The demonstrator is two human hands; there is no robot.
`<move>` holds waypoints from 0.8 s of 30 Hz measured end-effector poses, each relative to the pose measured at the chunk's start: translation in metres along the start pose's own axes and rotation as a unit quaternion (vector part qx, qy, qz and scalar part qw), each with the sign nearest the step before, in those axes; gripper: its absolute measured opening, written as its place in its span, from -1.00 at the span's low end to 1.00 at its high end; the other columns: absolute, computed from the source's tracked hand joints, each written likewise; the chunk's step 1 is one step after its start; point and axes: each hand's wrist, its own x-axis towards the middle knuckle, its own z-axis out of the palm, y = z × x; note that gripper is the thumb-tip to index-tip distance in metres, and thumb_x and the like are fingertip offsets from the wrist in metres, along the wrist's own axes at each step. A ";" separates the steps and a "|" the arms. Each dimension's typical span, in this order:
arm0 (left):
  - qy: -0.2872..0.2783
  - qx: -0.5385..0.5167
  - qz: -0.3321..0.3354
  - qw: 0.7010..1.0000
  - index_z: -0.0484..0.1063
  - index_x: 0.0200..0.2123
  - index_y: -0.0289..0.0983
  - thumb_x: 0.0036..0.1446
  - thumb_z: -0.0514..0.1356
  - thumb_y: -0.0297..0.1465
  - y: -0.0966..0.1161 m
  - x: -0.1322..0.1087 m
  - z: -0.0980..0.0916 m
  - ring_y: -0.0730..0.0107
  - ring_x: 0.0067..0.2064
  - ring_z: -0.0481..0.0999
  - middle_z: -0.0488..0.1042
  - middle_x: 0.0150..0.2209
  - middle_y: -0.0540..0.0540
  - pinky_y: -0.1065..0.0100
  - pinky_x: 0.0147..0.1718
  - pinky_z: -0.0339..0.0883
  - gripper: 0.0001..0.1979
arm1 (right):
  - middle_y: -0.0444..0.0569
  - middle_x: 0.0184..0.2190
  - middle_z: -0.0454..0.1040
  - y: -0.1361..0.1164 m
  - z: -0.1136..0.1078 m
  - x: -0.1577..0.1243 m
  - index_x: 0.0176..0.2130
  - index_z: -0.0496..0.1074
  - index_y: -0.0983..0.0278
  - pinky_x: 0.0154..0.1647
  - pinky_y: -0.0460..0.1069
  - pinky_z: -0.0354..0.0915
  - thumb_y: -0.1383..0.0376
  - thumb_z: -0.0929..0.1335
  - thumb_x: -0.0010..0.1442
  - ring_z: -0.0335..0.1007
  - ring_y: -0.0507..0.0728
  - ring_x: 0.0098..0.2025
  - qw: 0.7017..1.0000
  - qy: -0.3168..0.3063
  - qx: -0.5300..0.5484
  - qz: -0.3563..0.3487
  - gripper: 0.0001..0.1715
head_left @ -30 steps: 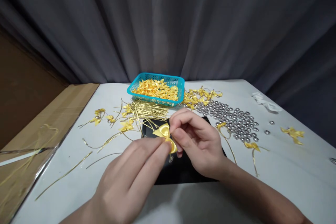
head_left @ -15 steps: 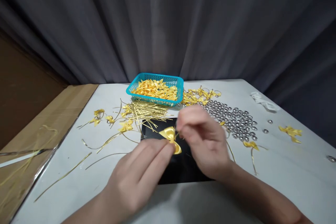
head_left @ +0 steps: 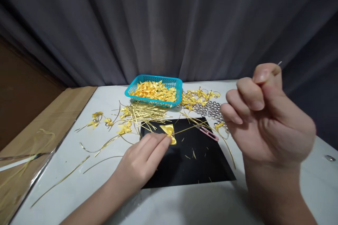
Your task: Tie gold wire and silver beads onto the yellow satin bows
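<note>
My left hand (head_left: 142, 161) pinches a small yellow satin bow (head_left: 168, 132) just above a black mat (head_left: 185, 161) in the middle of the white table (head_left: 290, 182). A thin gold wire (head_left: 188, 129) runs from the bow toward the right. My right hand (head_left: 266, 119) is raised high at the right, close to the camera, fingers curled in a pinch; the wire's tip (head_left: 279, 63) pokes out above the thumb. A pink snipper (head_left: 207, 133) lies on the mat.
A teal basket (head_left: 173, 83) of yellow bows stands at the back. In front of it lies a bundle of gold wires (head_left: 148, 111). Silver beads (head_left: 211, 109) and finished bows (head_left: 198, 96) spread to the right; more bows (head_left: 96, 119) lie left. A cardboard sheet (head_left: 39, 126) borders the left edge.
My right hand has left the bow and swung up and to the right, drawing the gold wire out. The left hand keeps the bow over the mat. The pink snipper has come into view.
</note>
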 end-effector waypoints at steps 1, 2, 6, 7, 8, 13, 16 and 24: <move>0.004 0.011 0.011 1.000 0.38 -0.15 -0.51 0.13 0.09 -0.65 0.000 0.000 0.000 0.29 -0.25 0.47 0.51 -0.30 -0.27 0.33 -0.33 0.43 -0.79 | -0.21 -0.62 -0.08 -0.002 -0.001 0.000 -0.39 0.21 0.20 -0.69 -0.10 -0.08 0.39 0.17 0.28 -0.19 -0.07 -0.67 1.000 0.000 0.002 -0.003 -0.80; 0.009 0.023 0.024 0.999 0.39 -0.15 -0.52 0.13 0.08 -0.65 0.000 0.001 0.000 0.27 -0.24 0.48 0.51 -0.30 -0.28 0.31 -0.32 0.44 -0.79 | -0.22 -0.62 -0.08 -0.003 -0.002 0.001 -0.40 0.22 0.21 -0.69 -0.10 -0.09 0.38 0.19 0.27 -0.19 -0.07 -0.68 1.000 -0.002 0.004 -0.006 -0.81; 0.014 0.067 0.067 0.995 0.41 -0.20 -0.55 0.16 0.00 -0.66 0.002 0.004 -0.004 0.24 -0.25 0.51 0.54 -0.32 -0.31 0.29 -0.32 0.47 -0.78 | -0.22 -0.65 -0.07 -0.004 -0.001 0.000 -0.42 0.25 0.21 -0.70 -0.08 -0.12 0.39 0.23 0.24 -0.19 -0.07 -0.68 1.000 0.001 0.003 -0.025 -0.81; 0.012 0.072 0.073 0.995 0.41 -0.20 -0.56 0.16 -0.01 -0.65 0.002 0.005 -0.004 0.24 -0.25 0.51 0.54 -0.32 -0.31 0.29 -0.32 0.47 -0.77 | -0.22 -0.65 -0.06 -0.005 -0.001 0.000 -0.42 0.26 0.21 -0.69 -0.08 -0.12 0.40 0.23 0.24 -0.18 -0.07 -0.67 1.000 0.005 0.001 -0.030 -0.81; 0.008 0.075 0.077 0.994 0.42 -0.20 -0.55 0.16 -0.01 -0.65 0.002 0.004 -0.005 0.24 -0.25 0.51 0.54 -0.32 -0.31 0.29 -0.32 0.47 -0.77 | -0.21 -0.65 -0.07 -0.006 -0.001 -0.001 -0.42 0.26 0.22 -0.68 -0.07 -0.13 0.40 0.23 0.24 -0.17 -0.07 -0.67 0.999 0.009 -0.002 -0.033 -0.81; 0.013 0.062 0.077 0.995 0.40 -0.10 -0.52 0.18 -0.03 -0.62 -0.001 -0.003 -0.001 0.23 -0.14 0.49 0.54 -0.24 -0.30 0.29 -0.25 0.47 -0.71 | -0.20 -0.63 -0.10 -0.010 -0.001 -0.003 -0.42 0.28 0.22 -0.66 -0.06 -0.13 0.39 0.24 0.24 -0.19 -0.06 -0.66 0.999 0.025 -0.017 -0.041 -0.81; 0.016 0.057 0.076 0.995 0.39 -0.07 -0.51 0.18 -0.02 -0.61 -0.002 -0.008 0.001 0.22 -0.11 0.48 0.53 -0.21 -0.30 0.27 -0.23 0.46 -0.70 | -0.19 -0.63 -0.11 -0.010 -0.001 -0.003 -0.44 0.28 0.22 -0.67 -0.05 -0.14 0.42 0.22 0.23 -0.21 -0.05 -0.66 0.998 0.044 -0.018 -0.029 -0.78; 0.021 0.017 0.067 0.997 0.41 -0.10 -0.51 0.18 0.02 -0.60 -0.001 -0.004 -0.004 0.21 -0.13 0.50 0.54 -0.21 -0.31 0.28 -0.23 0.46 -0.74 | -0.20 -0.65 -0.14 -0.013 -0.002 -0.004 -0.44 0.27 0.20 -0.69 -0.04 -0.20 0.39 0.25 0.23 -0.27 -0.04 -0.67 0.997 0.046 -0.043 -0.051 -0.80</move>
